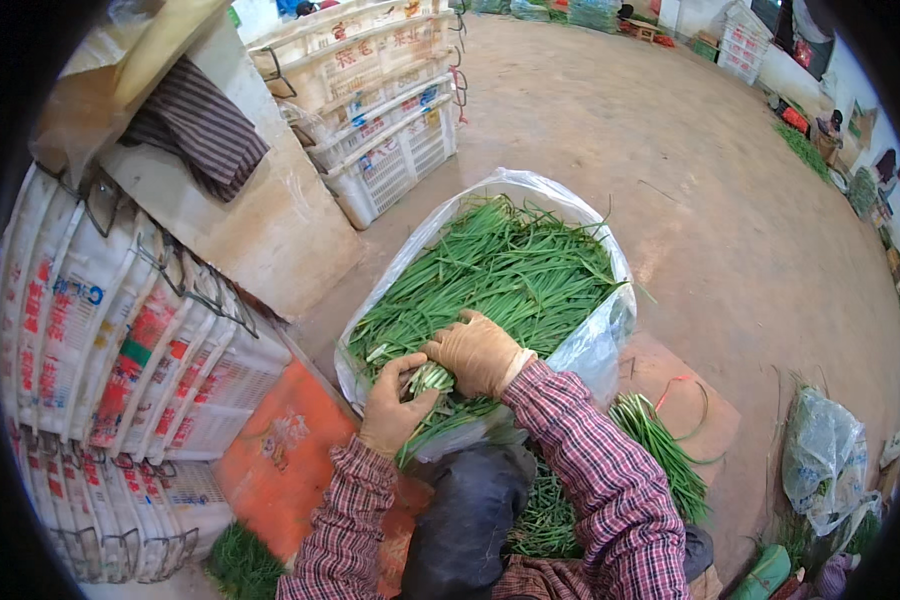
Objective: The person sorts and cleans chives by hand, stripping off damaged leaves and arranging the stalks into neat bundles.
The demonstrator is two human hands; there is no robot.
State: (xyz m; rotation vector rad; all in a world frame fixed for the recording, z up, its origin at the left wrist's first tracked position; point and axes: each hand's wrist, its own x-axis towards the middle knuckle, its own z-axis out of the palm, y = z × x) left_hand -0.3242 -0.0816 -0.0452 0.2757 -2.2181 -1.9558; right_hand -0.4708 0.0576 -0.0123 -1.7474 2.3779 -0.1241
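Note:
My left hand (394,405), in a tan glove, is curled around a small bunch of green chives (431,380), its pale cut ends turned up toward me. Close against it, my gloved right hand (476,352) bends its fingers down at the top of the bunch. What those fingertips grip is hidden. Both hands are over the near edge of a large heap of long green chives (502,262). A clear plastic bag (622,277) with its rim folded wide surrounds the heap. More leaves hang below my left hand, over the bag's near side.
Stacked white plastic crates (157,337) with wire handles line my left, beside an orange board (285,427). Further crates (390,150) stand beyond a pale pillar (270,232). At my right lies a chive bundle (667,457); past it sits a plastic bag (825,450). A person (830,127) is far right.

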